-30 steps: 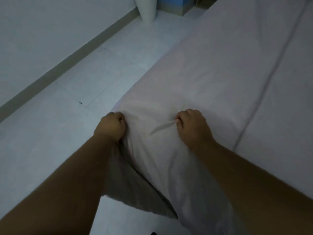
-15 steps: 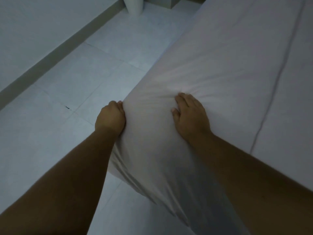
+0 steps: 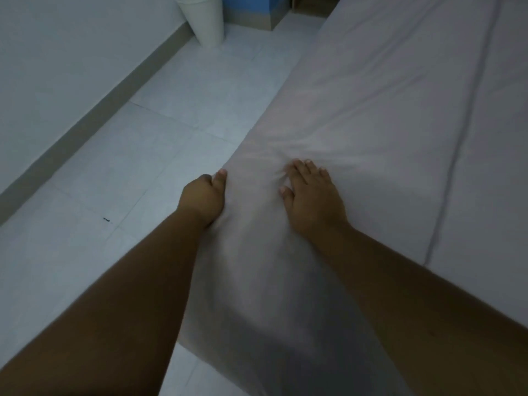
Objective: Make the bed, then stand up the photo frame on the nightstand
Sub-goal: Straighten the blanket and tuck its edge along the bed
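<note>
A pale sheet (image 3: pixel 385 115) covers the bed and hangs over its left edge. My left hand (image 3: pixel 203 197) grips the sheet at that edge, fingers curled around the fabric, thumb on top. My right hand (image 3: pixel 313 200) lies flat on the sheet a little to the right, fingers spread, with small wrinkles fanning out from the fingertips. A long seam (image 3: pixel 468 124) runs down the sheet on the right. The photo frame and nightstand are not in view.
Light tiled floor (image 3: pixel 160 130) runs along the bed's left side, bounded by a wall with a grey skirting board (image 3: pixel 94 115). A white bin (image 3: pixel 204 20) stands at the far end, beside a blue and wooden piece of furniture (image 3: pixel 254 8).
My right hand went from pinching the sheet to lying flat on it. Both hands have slid forward along the bed's edge, and the loose hanging fold near me has been pulled smooth.
</note>
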Demonstrator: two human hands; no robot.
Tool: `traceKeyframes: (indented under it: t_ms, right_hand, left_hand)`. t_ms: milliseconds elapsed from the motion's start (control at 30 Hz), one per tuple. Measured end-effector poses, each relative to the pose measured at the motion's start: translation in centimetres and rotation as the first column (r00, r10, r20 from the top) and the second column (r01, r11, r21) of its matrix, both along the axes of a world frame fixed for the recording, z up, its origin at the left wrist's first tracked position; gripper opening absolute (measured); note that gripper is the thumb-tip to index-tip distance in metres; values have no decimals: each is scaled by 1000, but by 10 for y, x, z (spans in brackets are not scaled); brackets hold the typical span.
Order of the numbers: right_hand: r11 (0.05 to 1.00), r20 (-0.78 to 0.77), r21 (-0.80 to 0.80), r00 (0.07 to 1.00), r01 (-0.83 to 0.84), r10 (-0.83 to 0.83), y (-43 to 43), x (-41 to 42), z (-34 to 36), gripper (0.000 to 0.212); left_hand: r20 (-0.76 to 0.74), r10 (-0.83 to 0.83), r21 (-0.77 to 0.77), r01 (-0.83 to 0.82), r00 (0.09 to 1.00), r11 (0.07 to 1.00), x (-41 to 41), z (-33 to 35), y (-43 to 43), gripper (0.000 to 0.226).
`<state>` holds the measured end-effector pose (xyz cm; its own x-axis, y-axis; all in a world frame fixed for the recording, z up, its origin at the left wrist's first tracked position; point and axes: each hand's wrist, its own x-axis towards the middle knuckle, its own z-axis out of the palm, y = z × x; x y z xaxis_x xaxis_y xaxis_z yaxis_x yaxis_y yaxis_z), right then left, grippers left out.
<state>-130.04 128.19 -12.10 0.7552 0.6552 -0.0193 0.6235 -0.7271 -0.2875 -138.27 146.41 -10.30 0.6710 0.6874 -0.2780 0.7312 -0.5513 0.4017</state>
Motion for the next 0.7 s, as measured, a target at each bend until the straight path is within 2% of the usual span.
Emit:
traceKeyframes:
  t_ms: [133,233,333,467,633,700]
  right_hand:
    - [999,-33,-25,999,29,-30,10,22,5,65]
    - [997,-55,32,996,70,-68,14,35,10,67]
    - [995,-94,34,991,98,-94,17,53,18,68]
    - [988,-97,12,984,152,-150,23,84,32,75]
    - [982,-53,-54,981,183,-186,41,125,49,54]
    - [972,-23,-51,973,229,-231,54,137,53,55]
  left_hand:
    - [-96,51,63,-45,994,997,-4,-11,10,64]
    - [-226,75,-12,-80,971,997,5,-9,8,69]
    - [-233,58,-91,-81,971,993,30,7,11,66]
    - [-168,-99,-141,75,981,987,83,30,16,55]
    - [-154,-326,-130,308,933,942,153,49,28,46]
    - [-173,-434,-119,419,884,900,175,48,40,39]
